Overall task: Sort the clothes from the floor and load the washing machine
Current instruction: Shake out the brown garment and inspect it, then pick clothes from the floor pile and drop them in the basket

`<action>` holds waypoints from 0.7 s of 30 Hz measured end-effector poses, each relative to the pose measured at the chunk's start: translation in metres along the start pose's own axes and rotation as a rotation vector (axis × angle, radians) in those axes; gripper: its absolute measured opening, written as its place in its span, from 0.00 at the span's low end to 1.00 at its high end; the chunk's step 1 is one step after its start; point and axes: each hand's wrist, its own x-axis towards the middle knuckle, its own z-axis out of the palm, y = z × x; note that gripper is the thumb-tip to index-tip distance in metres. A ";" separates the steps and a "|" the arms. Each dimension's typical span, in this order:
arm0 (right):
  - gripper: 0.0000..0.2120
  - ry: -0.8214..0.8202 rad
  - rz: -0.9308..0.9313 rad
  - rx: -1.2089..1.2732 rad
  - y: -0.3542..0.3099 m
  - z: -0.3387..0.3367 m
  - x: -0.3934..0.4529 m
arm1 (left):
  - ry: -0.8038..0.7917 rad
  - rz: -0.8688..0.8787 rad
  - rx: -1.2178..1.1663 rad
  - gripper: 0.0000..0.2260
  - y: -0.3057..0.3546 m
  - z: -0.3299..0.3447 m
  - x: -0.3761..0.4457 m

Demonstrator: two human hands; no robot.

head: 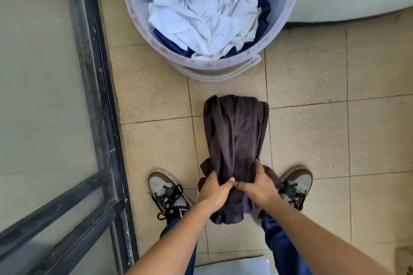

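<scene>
Holding a dark brown cloth [235,140] bunched up, the left hand [214,194] and the right hand [260,185] sit side by side, thumbs touching, with their fingers curled tight round it. The cloth hangs over the tiled floor [312,136] between two grey shoes [166,192], just in front of a round pale tub [279,29]. Inside the tub a crumpled white cloth [205,11] lies on top of dark blue clothes [169,41]

My forearms [312,230] are bare, no sleeves showing; I wear dark blue jeans [279,245] and grey-and-brown sneakers [166,192] with black laces [169,198] and pale toe caps.
</scene>
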 end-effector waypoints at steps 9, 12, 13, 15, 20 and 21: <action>0.11 0.359 -0.406 0.137 -0.101 -0.039 -0.062 | 0.219 0.135 -0.226 0.23 0.052 -0.044 -0.038; 0.09 0.400 -0.600 0.205 -0.165 -0.063 -0.072 | 0.307 0.311 -0.419 0.10 0.088 -0.069 -0.057; 0.08 0.419 -0.666 0.190 -0.187 -0.072 -0.071 | 0.350 0.387 -0.455 0.08 0.098 -0.077 -0.063; 0.09 0.495 -0.780 0.112 -0.228 -0.086 -0.062 | 0.449 0.541 -0.442 0.07 0.118 -0.094 -0.071; 0.16 0.542 -0.816 -0.147 -0.305 -0.111 -0.011 | 0.657 0.929 -0.337 0.06 0.158 -0.138 -0.084; 0.19 0.501 -0.755 -0.216 -0.315 -0.114 0.001 | 0.688 1.001 -0.319 0.07 0.166 -0.147 -0.087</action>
